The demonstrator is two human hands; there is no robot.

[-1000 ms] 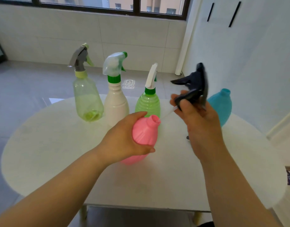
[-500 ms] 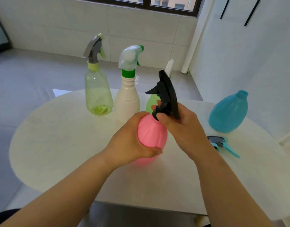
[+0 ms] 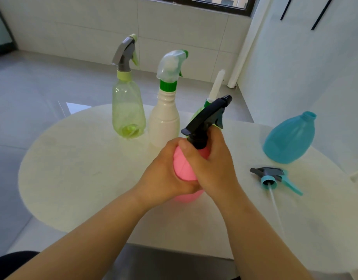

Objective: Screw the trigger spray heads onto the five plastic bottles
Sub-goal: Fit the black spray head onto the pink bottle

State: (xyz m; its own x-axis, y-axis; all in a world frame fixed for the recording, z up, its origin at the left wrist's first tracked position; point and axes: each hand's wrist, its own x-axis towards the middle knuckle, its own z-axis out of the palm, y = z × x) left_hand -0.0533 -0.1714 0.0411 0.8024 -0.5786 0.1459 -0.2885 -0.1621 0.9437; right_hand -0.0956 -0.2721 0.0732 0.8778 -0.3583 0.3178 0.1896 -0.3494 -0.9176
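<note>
My left hand (image 3: 164, 174) grips the pink bottle (image 3: 183, 168) standing at the middle of the table. The black spray head (image 3: 207, 118) sits on its neck, and my right hand (image 3: 212, 164) grips the head's collar. Behind stand a clear yellow-green bottle (image 3: 128, 110) with a grey head, a white bottle (image 3: 164, 122) with a clear head, and a green bottle (image 3: 196, 115), mostly hidden, with a white head (image 3: 216, 85). The blue bottle (image 3: 288, 138) stands open-necked at the right. Its grey and teal spray head (image 3: 272, 175) lies on the table in front of it.
The oval white table (image 3: 83, 168) has its near edge below my forearms. A tiled wall, a window and the floor lie beyond; a white wall is close on the right. The loose head's thin dip tube (image 3: 275, 209) runs toward the near edge.
My right hand brought the black spray head from the air down onto the pink bottle's neck and now grips its collar. The head's nozzle has swung round to point right. My view tilted down.
</note>
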